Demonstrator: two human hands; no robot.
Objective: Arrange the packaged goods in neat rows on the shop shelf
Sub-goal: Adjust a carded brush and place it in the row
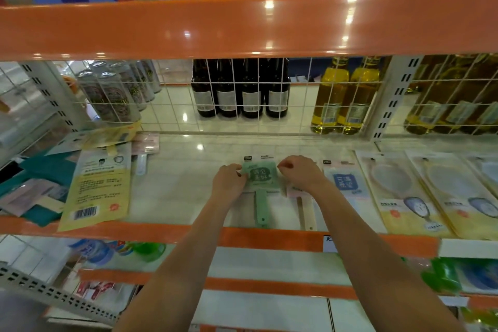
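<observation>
Left hand fingers curl & pinch left edge of green hand-mirror pack; right hand fingers curl & pinch its top-right corner. Pack lies flat mid-shelf, green handle pointing toward orange front lip. Just right of green pack: pink pack partly under right wrist, then blue-label pack, then oval-mirror packs in a row. Well left of green pack: yellow mask pack tilted, overhanging lip, beside a messy teal & pink pile. Behind the wire grid beyond green pack: dark bottles, yellow oil bottles, cans.
</observation>
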